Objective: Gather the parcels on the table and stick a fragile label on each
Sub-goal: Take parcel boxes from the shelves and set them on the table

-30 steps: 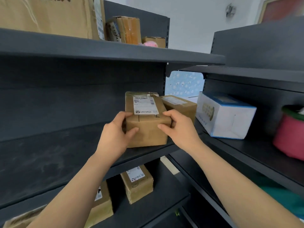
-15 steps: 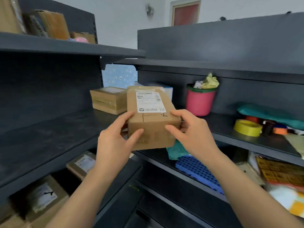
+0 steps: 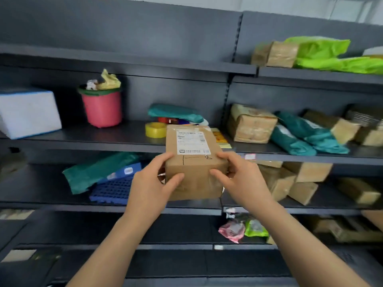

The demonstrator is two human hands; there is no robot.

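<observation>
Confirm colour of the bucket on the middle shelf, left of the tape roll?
Pink plastic bucket with a green rim, clearest in the head view.

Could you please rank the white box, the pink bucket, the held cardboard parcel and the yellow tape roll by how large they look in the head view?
1. Held cardboard parcel, though it sits nearest the camera.
2. White box, cut off at the left edge, so its rank against the parcel is unsure.
3. Pink bucket.
4. Yellow tape roll.

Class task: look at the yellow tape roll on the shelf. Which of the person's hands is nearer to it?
Left. The left hand sits just below the yellow tape roll; the right hand is across the parcel, farther right.
</observation>
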